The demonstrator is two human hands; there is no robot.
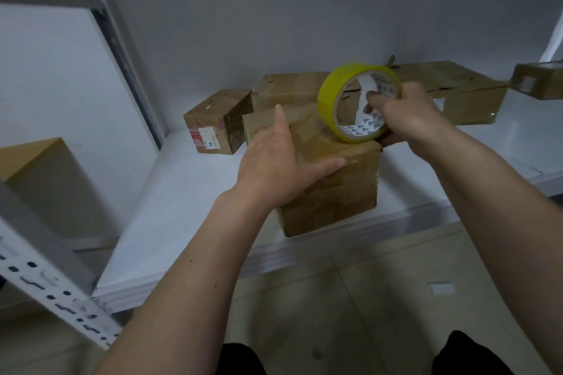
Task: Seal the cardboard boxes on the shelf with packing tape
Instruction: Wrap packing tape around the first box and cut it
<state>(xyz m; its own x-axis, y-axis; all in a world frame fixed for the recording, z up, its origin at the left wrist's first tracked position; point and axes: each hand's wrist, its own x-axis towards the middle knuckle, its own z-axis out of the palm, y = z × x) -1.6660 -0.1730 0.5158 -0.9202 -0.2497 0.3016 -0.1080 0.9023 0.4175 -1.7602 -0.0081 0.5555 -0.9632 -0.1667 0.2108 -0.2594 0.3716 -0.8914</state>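
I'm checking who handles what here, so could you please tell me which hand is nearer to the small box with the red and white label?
Left. The left hand rests just right of the labelled box; the right hand grips the tape roll farther right.

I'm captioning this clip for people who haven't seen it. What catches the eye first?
The yellow tape roll, standing on edge on the front cardboard box at the shelf edge, gripped by the right hand. The left hand lies flat on that box's top. More boxes sit behind, against the wall.
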